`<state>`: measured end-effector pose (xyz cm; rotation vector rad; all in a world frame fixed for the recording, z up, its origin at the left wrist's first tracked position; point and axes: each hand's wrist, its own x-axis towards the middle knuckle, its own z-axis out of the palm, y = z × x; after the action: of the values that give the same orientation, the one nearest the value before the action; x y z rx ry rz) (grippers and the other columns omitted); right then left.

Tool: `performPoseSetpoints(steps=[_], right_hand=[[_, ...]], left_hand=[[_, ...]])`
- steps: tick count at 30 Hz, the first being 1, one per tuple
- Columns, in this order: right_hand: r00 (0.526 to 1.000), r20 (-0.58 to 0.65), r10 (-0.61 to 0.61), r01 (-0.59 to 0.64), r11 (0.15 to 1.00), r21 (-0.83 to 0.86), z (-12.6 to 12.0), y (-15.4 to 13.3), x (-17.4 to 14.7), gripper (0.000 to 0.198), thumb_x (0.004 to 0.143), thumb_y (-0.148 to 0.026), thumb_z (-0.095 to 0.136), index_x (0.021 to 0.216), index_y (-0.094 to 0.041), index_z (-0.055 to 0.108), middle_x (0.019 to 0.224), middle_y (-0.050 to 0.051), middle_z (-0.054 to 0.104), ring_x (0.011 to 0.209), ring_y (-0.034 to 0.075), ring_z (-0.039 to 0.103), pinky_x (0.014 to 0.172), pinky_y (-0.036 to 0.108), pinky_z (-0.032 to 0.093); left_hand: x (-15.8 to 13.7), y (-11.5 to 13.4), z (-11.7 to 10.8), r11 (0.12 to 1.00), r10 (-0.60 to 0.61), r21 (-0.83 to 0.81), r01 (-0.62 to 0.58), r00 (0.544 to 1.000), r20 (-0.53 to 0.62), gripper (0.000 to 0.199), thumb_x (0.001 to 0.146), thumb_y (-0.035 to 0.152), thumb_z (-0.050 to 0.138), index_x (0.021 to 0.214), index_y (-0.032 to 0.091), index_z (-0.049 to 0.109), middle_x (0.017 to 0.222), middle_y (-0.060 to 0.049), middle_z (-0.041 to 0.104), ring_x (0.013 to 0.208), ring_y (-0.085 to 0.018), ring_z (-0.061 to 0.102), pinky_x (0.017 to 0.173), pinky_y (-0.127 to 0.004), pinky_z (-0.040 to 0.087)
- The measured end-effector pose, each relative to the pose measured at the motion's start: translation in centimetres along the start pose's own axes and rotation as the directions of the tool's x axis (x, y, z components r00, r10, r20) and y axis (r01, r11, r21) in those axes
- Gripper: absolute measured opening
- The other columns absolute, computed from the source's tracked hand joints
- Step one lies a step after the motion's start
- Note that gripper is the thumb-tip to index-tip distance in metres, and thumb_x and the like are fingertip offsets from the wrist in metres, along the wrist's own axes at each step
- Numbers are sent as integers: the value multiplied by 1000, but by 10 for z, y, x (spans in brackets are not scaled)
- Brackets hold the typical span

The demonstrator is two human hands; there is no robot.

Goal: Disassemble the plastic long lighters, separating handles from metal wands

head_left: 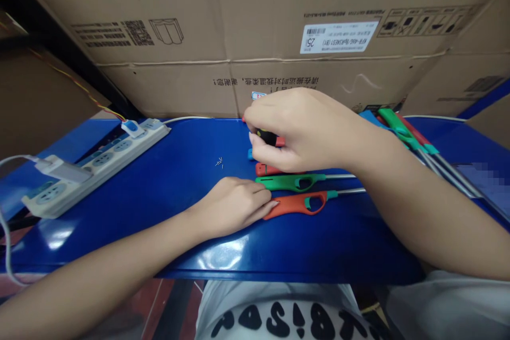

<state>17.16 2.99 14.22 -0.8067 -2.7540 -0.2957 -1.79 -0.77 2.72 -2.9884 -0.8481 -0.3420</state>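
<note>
The counter (342, 247) is smooth and glossy, with bright white reflections. On it, the green lighter (274, 183) and orange lighter (284, 206) have smooth plastic bodies and shiny metal barrels (346, 176). The small bits (219, 162) look like bare metal; the black tool (266, 137) looks like plastic. The power strip (115, 158) is smooth, hard plastic. The carton (255, 26) is matt, creased cardboard with a smooth paper label (338, 37). The shirt (274, 292) is soft, matt cloth.
</note>
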Motion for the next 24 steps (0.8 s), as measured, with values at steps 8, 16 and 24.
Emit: performPoseSetpoints(steps=[8,16,24], right_hand=[[999,14,-38,36,995,96,0,1,1,22,99,-29,40,93,-20,60,91,5,66,83,19,57,71,32,38],[1000,8,-28,27,993,113,1,2,1,20,97,-26,41,90,-20,58,88,5,64,79,18,55,70,32,37],[997,36,-71,64,986,155,4,2,1,20,96,-25,42,83,-20,55,85,5,62,75,17,52,67,31,33]], left_hand=[[2,7,4,999,-2,50,4,999,-48,39,109,32,39,79,18,60,75,-1,67,67,-15,63,60,-27,43],[-1,-13,-13,912,-316,-368,182,884,-346,42,104,33,45,65,19,49,56,3,50,51,-10,47,54,-23,36],[-3,-78,-32,573,-819,282,769,551,162,36,99,38,42,81,18,65,90,-14,72,85,-33,70,63,-34,47]])
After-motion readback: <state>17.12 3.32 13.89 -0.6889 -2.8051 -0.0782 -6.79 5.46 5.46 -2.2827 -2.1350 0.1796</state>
